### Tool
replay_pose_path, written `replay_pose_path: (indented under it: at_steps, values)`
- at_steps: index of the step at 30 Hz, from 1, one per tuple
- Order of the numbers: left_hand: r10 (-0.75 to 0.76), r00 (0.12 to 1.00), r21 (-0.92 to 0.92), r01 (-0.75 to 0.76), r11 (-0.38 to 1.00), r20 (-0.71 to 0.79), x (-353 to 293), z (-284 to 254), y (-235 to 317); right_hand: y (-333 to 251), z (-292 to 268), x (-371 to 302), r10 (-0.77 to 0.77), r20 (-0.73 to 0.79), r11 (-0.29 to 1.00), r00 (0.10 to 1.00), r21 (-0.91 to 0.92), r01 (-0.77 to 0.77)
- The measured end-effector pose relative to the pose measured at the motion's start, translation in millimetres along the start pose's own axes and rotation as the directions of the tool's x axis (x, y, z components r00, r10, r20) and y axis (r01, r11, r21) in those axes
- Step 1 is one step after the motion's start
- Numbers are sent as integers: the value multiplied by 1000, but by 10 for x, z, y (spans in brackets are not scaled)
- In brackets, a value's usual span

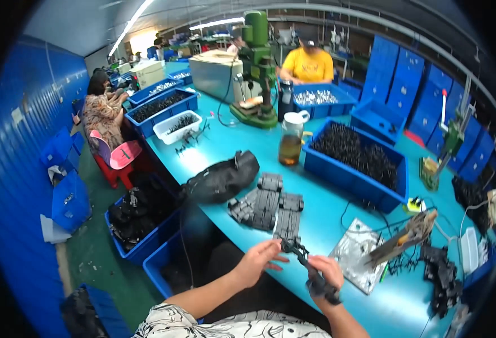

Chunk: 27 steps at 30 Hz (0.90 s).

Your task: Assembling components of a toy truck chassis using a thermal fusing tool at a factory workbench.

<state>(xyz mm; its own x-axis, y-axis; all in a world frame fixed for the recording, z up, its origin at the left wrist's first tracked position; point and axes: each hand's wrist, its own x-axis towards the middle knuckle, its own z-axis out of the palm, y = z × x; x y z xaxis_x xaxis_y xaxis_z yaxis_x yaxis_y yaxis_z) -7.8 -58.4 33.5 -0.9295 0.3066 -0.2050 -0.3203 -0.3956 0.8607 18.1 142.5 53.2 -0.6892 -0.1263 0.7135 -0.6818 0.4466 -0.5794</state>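
Note:
In front of me, over the table's near edge, a slim black plastic part (297, 249) spans my two hands. My left hand (257, 263) pinches its far end between thumb and forefinger, the other fingers loose. My right hand (327, 272) grips the same part's nearer end, and a dark band or piece by that wrist is too blurred to name. Just beyond lie dark grey moulded plates shaped like toy car undersides: one plate (289, 217) closest to my fingers and another (266, 205) to its left. A black bag-like bundle (222, 177) rests farther left.
A jar of brown liquid (289, 147) stands near a blue bin (355, 196) of black parts. At right are a metal plate (354, 260) with an upright fixture and a small press (453, 132). A green drill press (256, 73) stands behind. Co-workers sit left and across.

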Motion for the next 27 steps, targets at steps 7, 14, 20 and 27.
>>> replay_pose_path:
  at_steps: [7, 14, 20, 27]
  values:
    - [-259, 935, -350, 333, 876, 240, 280, 143, -97, 134, -53, -201, -70, 44, 980, 997, -183, 77]
    - [-67, 997, -309, 78, 948, 45, 345, 352, -238, 178, -102, -337, 28, 61, 995, 998, -95, -22]
    - [-28, 981, -198, 67, 978, 193, 180, 471, -240, 108, -29, -306, 625, -138, 722, 768, 477, -502]
    - [-3, 964, -114, 35, 993, 267, 181, 511, -425, 188, -83, -405, 818, 78, 351, 570, 718, -601]
